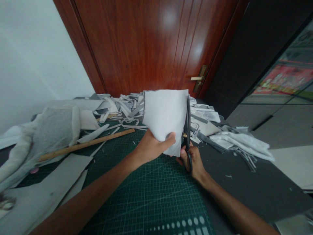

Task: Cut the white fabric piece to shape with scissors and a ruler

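Observation:
My left hand (153,147) grips the lower edge of a pale grey fabric piece (165,116), holding it upright above the green cutting mat (151,192). My right hand (193,161) is closed on the handles of black scissors (187,125). The scissor blades run up along the right edge of the fabric piece.
A long wooden ruler (85,144) lies on the mat at the left. Grey and white fabric scraps (124,109) pile at the back, more strips (242,142) at the right. Folded grey cloth (49,130) and flat sheets (44,191) lie left. A wooden door (156,45) stands behind.

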{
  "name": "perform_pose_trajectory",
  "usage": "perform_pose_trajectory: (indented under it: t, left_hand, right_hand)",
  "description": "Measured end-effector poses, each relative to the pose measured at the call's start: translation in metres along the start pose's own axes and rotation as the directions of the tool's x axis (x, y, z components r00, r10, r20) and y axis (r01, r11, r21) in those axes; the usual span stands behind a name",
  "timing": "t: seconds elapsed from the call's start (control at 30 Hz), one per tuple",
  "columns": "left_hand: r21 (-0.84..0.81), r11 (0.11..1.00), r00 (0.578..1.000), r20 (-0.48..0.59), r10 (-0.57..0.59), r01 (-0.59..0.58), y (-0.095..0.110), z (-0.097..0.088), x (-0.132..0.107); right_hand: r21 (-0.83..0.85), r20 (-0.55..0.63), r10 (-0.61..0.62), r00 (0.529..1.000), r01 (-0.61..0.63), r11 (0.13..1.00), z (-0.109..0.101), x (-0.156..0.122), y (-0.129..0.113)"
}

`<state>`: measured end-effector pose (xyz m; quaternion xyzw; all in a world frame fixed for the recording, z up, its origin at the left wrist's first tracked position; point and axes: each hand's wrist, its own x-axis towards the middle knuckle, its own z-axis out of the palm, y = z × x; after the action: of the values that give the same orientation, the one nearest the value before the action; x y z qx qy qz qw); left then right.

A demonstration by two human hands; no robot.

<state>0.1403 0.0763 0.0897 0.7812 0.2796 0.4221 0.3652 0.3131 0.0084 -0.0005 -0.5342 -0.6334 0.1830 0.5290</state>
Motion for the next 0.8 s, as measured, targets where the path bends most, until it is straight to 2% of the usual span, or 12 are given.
perform_pose_trajectory:
  t: [0.27, 0.43, 0.8]
  left_hand:
    - [0.015, 1.000, 0.994, 0.105, -0.025, 0.024, -0.003, 0.004, -0.003]
    - [-0.017, 1.000, 0.988, 0.152, 0.023, -0.021, -0.005, 0.007, -0.005]
    - [-0.024, 0.999, 0.991, 0.132, -0.037, 0.041, -0.004, 0.006, -0.006]
  right_hand:
    - [-0.028, -0.063, -0.019, 0.998, 0.018, 0.999, -0.001, 0.004, -0.004]
    - [-0.070, -0.094, -0.051, 0.994, 0.045, 0.997, -0.001, 0.006, -0.008]
    - [-0.089, -0.101, -0.083, 0.991, 0.074, 0.993, 0.001, 0.003, -0.009]
